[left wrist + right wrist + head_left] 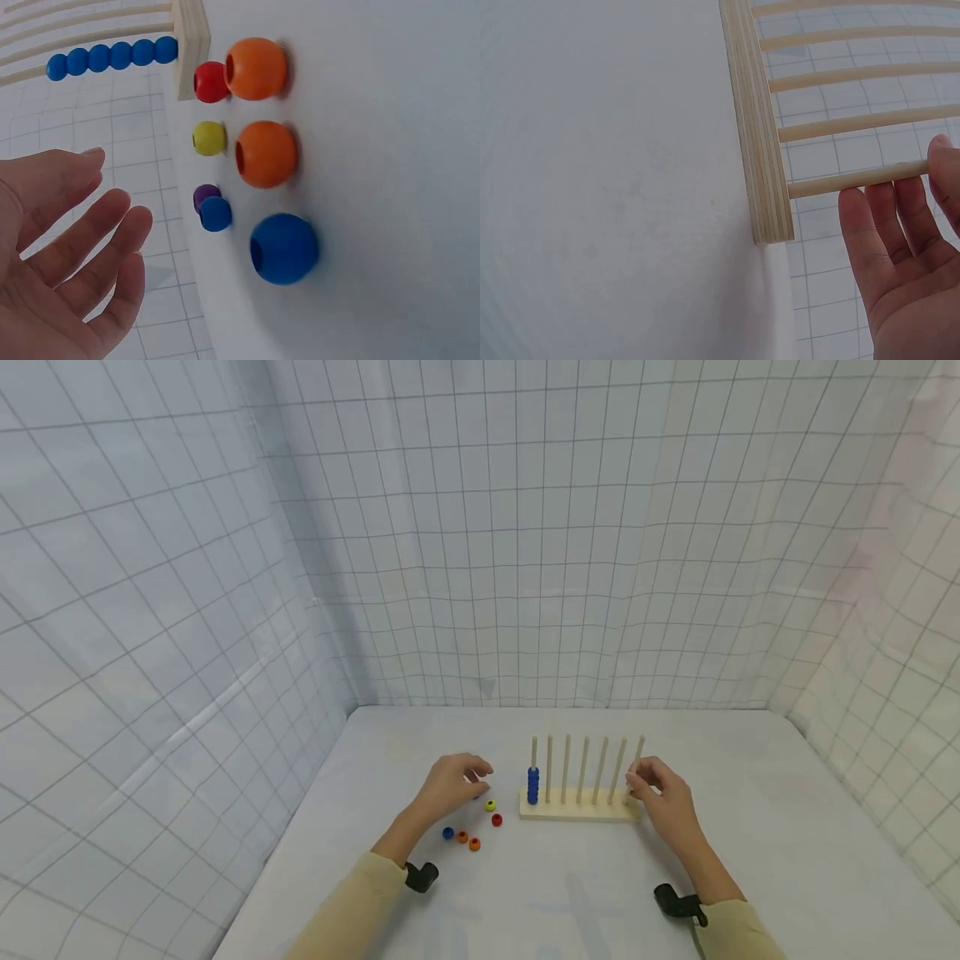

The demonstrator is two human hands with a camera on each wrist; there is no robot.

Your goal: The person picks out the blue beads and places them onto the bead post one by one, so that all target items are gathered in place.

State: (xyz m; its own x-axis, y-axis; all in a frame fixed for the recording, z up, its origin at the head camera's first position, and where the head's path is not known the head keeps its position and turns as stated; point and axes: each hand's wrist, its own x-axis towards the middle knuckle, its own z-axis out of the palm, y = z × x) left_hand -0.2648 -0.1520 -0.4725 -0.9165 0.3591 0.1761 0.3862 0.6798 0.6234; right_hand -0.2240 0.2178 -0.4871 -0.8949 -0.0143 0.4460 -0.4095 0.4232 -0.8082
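My right hand (663,795) pinches the rightmost peg (855,180) of a wooden peg rack (577,812), fingertips on one side and thumb on the other. The leftmost peg carries a stack of blue beads (533,786); the other pegs are bare. My left hand (450,787) hovers left of the rack, fingers loosely bent and nothing between them. Beneath and beside it lie loose beads: a yellow bead (209,139), a red bead (211,82), two orange beads (267,154), a near blue bead (285,249), and a farther blue bead (215,214) overlapping a purple bead (205,196).
The rack and beads are on a white table (750,827). White sheets with a dark grid (525,568) hang behind the table and along both sides. Each wrist wears a black camera mount, the left one (422,877) being close to the nearest beads.
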